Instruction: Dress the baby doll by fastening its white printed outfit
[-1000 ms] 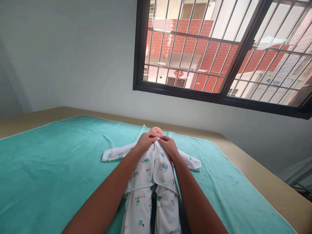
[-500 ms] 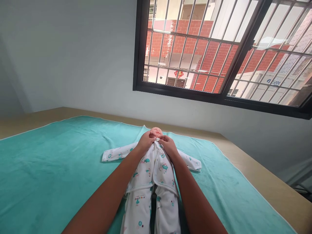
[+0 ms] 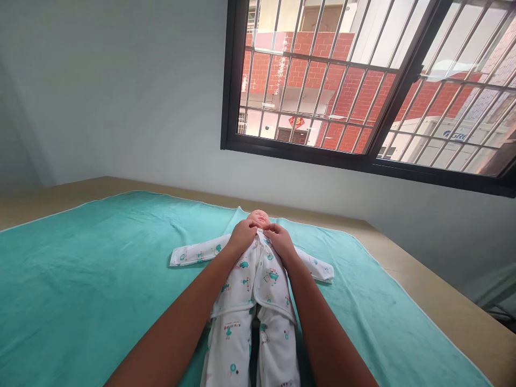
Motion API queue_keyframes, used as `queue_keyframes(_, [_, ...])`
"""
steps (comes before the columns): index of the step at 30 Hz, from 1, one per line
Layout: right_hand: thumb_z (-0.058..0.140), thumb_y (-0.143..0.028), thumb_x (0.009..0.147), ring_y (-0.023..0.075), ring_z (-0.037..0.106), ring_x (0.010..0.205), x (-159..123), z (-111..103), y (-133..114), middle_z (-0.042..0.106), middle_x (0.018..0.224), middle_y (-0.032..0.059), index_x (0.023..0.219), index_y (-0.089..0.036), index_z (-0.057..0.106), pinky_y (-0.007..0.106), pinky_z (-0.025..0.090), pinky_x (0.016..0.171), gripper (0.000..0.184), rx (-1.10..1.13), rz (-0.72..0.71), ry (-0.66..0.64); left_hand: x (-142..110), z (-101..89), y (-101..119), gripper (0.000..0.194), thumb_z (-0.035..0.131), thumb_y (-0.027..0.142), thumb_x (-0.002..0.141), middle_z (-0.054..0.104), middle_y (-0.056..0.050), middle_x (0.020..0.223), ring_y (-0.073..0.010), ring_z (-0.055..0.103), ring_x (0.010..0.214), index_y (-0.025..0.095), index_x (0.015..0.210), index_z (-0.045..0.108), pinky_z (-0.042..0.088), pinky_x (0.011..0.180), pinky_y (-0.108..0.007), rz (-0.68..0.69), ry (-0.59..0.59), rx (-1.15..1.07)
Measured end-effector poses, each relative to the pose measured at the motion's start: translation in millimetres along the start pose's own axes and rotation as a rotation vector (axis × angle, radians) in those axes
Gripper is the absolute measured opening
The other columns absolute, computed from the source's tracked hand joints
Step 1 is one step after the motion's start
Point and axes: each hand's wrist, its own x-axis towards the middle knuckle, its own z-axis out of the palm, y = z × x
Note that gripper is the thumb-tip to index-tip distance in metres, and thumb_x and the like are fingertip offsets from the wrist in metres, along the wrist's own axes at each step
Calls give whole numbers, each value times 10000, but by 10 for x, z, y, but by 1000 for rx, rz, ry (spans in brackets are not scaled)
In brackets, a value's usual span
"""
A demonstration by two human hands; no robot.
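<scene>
A baby doll [image 3: 258,218] lies on its back on a teal blanket [image 3: 80,269], dressed in a white printed romper [image 3: 245,301] with its sleeves spread to both sides. My left hand [image 3: 241,235] pinches the left edge of the romper's front at the doll's collar. My right hand [image 3: 279,238] pinches the right edge at the same spot. The two hands almost meet just under the doll's chin. Lower down, the romper's front hangs unfastened between the legs.
The blanket covers a tan bed [image 3: 435,301] that runs to a grey wall. A black-framed barred window [image 3: 363,91] sits above, with red brick buildings outside. The bed's right edge drops off at the far right.
My hands stay at the doll's collar with only small finger movements. A snap that showed between my fingertips half a second ago is now covered.
</scene>
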Motion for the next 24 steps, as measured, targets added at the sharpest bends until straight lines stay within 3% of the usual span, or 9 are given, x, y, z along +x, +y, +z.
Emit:
queue_keyframes(9, [547,-285,648,142,544,674,66,35,105,636,729,-17,807,-195,670,252,402,625,219,-34,22,93,10,34,-3,223,504,104,731,671,-56,940,-188,600,894,185,777,707,447,815,-279,15,24,83])
queue_keyframes(16, [523,-301,659,156,551,706,81,37,129,652,779,2,825,-188,649,256,412,641,237,-81,10,147,-13,25,13,157,507,122,736,683,-31,886,-175,606,840,188,785,640,445,733,-259,-14,26,0])
queue_keyframes(21, [538,-359,719,157,560,794,35,21,-46,655,894,12,839,-202,618,251,412,696,213,-157,-32,120,-85,-63,96,112,523,200,766,674,-25,889,-163,603,819,190,824,619,441,697,-246,-20,-28,-73])
queue_keyframes(24, [569,-457,744,151,543,665,-36,-81,-254,640,729,6,709,-197,607,261,386,615,264,-231,-15,5,-127,-241,176,132,538,281,783,649,-17,770,-140,579,667,179,804,620,420,577,-231,-37,-150,-106])
